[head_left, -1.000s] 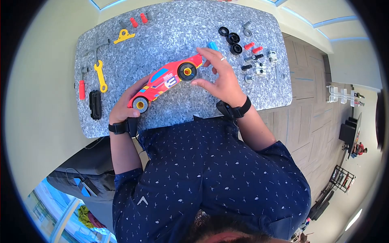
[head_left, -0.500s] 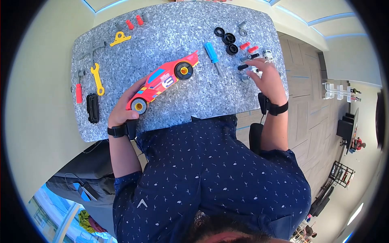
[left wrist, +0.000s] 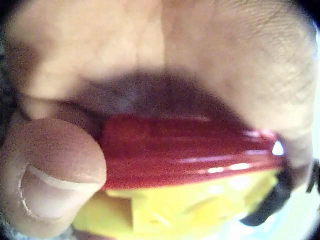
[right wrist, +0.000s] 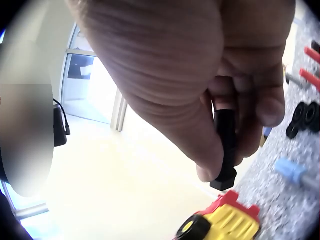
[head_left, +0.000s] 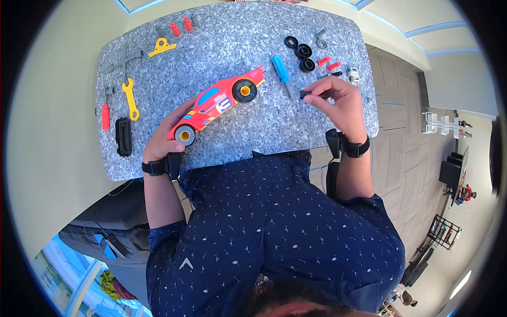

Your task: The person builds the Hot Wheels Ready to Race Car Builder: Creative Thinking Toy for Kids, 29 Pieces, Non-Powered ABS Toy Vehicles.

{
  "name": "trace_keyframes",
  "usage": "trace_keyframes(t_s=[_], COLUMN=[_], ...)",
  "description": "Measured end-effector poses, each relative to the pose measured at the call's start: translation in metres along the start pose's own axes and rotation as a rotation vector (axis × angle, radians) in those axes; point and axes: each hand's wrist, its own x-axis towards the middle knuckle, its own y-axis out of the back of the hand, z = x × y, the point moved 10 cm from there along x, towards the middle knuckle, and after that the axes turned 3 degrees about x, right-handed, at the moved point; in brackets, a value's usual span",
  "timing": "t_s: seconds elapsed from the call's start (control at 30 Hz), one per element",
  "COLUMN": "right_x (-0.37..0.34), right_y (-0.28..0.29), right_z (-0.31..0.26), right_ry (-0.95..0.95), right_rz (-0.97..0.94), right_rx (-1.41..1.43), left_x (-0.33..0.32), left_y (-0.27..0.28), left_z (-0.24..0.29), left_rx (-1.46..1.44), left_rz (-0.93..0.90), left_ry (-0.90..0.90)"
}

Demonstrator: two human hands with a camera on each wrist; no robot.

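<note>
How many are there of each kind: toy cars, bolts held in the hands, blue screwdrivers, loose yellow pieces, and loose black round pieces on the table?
Toy car: 1
Held black bolt: 1
Blue screwdriver: 1
Loose yellow pieces: 2
Loose black round pieces: 3
Total: 8

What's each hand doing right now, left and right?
Left hand: closed, gripping the front end of the red toy car.
Right hand: closed, pinching a black bolt-like piece between thumb and fingers.
</note>
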Motion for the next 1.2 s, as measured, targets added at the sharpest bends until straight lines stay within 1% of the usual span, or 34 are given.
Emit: trace_keyframes(t_s=[0.07,0.1,0.2,0.23,0.33,0.43,0.53,0.63,0.73,0.77,0.87,0.97,1.07,1.17,1.2], right_x=[-0.003,-0.003,-0.001,-0.001,0.007,0.017,0.029,0.032,0.032,0.032,0.029,0.022,0.013,0.006,0.01], right_y=[-0.027,-0.04,-0.063,-0.07,-0.078,-0.078,-0.079,-0.092,-0.103,-0.104,-0.112,-0.108,-0.104,-0.085,-0.076], right_z=[-0.013,-0.012,-0.027,-0.024,-0.02,-0.011,-0.034,-0.051,-0.06,-0.069,-0.076,-0.078,-0.085,-0.082,-0.067], right_ry=[0.06,0.031,0.119,0.049,0.032,-0.017,0.178,0.318,0.393,0.431,0.562,0.579,0.541,0.503,0.384], right_rz=[-0.094,-0.131,-0.203,-0.229,-0.229,-0.075,-0.021,0.002,0.023,0.049,-0.016,0.032,0.058,0.158,0.188], right_rx=[0.187,0.193,-0.098,-0.015,-0.048,0.343,0.351,0.465,0.136,0.12,-0.061,-0.205,-0.3,-0.051,-0.128], left_x=[0.001,0.001,0.001,0.001,0.0,0.0,-0.001,-0.001,0.0,0.0,-0.001,-0.002,-0.001,0.001,0.002], left_y=[0.001,0.001,0.002,0.001,0.0,0.0,0.001,0.0,-0.002,-0.002,0.002,0.001,0.004,0.004,0.005], left_z=[-0.002,-0.002,-0.001,-0.001,-0.001,-0.002,-0.003,-0.001,0.001,0.001,-0.003,-0.003,-0.007,-0.004,-0.004], left_rx=[0.003,0.007,0.008,0.001,-0.013,-0.018,-0.028,-0.034,-0.048,-0.056,-0.05,-0.061,-0.051,-0.028,-0.021], left_rz=[-0.016,-0.014,-0.01,-0.013,-0.018,-0.01,0.001,0.0,-0.004,-0.006,0.005,0.017,0.025,0.039,0.043], left_ry=[0.009,0.003,-0.002,0.004,0.011,0.013,0.016,0.022,0.017,0.014,0.014,0.025,0.021,0.005,-0.001])
